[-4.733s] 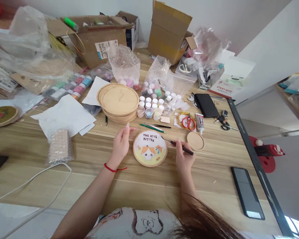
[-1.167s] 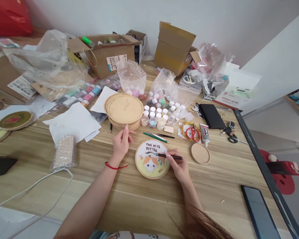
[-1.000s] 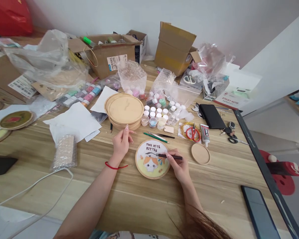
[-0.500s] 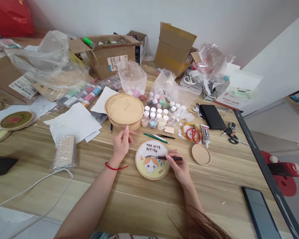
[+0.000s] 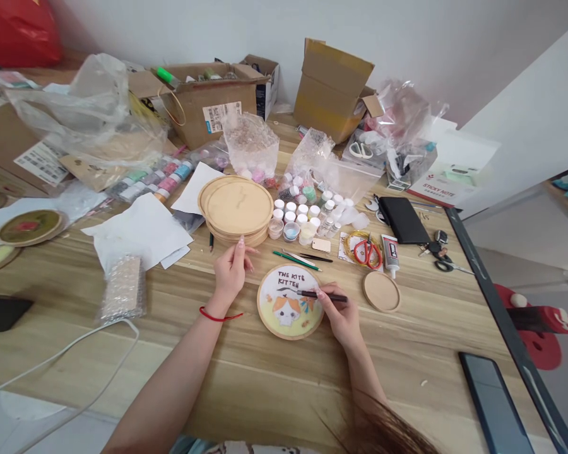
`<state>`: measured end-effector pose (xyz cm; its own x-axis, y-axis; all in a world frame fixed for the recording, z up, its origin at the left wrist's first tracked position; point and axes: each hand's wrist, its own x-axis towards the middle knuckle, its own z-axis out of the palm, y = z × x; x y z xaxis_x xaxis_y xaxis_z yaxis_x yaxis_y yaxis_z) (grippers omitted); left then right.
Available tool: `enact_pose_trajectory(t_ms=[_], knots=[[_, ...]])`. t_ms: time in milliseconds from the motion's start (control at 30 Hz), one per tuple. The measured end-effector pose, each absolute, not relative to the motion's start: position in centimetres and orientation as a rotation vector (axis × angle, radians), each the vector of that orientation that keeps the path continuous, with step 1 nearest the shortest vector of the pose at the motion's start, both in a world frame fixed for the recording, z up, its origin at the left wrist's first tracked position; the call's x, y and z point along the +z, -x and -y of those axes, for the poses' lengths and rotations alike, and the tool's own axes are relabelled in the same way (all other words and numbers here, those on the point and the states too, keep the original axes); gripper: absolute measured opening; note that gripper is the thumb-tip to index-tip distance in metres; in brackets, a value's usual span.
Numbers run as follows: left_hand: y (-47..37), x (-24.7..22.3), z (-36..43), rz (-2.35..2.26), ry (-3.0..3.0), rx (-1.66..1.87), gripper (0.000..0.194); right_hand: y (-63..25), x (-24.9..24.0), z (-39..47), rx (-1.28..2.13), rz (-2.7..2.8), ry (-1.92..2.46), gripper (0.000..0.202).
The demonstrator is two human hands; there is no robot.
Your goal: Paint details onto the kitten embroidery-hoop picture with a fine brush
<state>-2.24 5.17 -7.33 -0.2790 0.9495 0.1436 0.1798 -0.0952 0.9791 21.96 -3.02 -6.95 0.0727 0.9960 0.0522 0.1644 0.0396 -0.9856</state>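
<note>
- Right hand [image 5: 341, 318]: thumb and fingers pinching a black-handled tool [image 5: 325, 296]; its thin, curved tip lies over the round picture, just under dark lettering.
- Round picture [image 5: 288, 310]: wood-rimmed, cat's face, flat on the desk [image 5: 265, 384] between both hands.
- Left hand [image 5: 230, 275]: raised, fingers bent, near the stacked wooden discs [image 5: 237, 205]; cannot tell whether fingertips meet.
- Shallow wooden dish [image 5: 381, 292]: right of picture, apart.

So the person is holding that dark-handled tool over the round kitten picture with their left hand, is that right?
Not quite: the head view shows the right hand holding the dark-handled tool over the round kitten picture. The left hand is off to the side, near the stack of wooden rounds.
</note>
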Motion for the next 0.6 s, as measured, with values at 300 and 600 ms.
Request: enact_pose_trajectory(t_ms=[300,600], knots=[[2.31,-7.43,-5.20,-1.496,-1.277,1.428,0.052,-22.07,-6.85,3.14,1.038,1.336,1.337,0.024],[2.17,-7.15,-5.16,-1.486,-1.264,1.442,0.052,-22.02,-6.76,3.09,1.049,1.348,1.316,0.021]])
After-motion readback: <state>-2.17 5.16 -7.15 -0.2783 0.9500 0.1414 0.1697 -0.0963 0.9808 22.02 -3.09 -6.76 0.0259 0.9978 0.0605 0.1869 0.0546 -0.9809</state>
